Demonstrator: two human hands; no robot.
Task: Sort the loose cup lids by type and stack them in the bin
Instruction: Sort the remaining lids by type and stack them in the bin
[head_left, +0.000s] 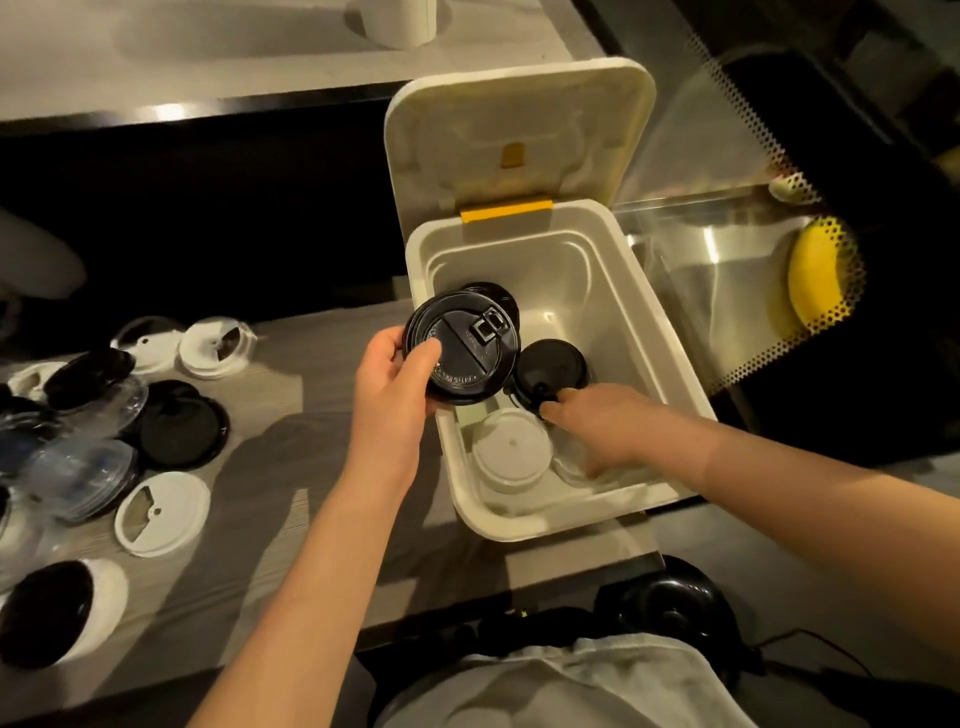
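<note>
As the black lid (462, 353) looks light & bendy, left hand (395, 384) pinches its rim, thumb atop (right hand (602, 426): grip unclear).

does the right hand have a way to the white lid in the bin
Probably yes: the right hand is inside the bin, just beside the white lid, which lies uncovered. The large black lid in the left hand is held to the side, not over it.

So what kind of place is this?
Probably a café drinks counter: loose cup lids lie on the counter, the left hand holds a black lid over a white bin, steel surface beside it.
</note>
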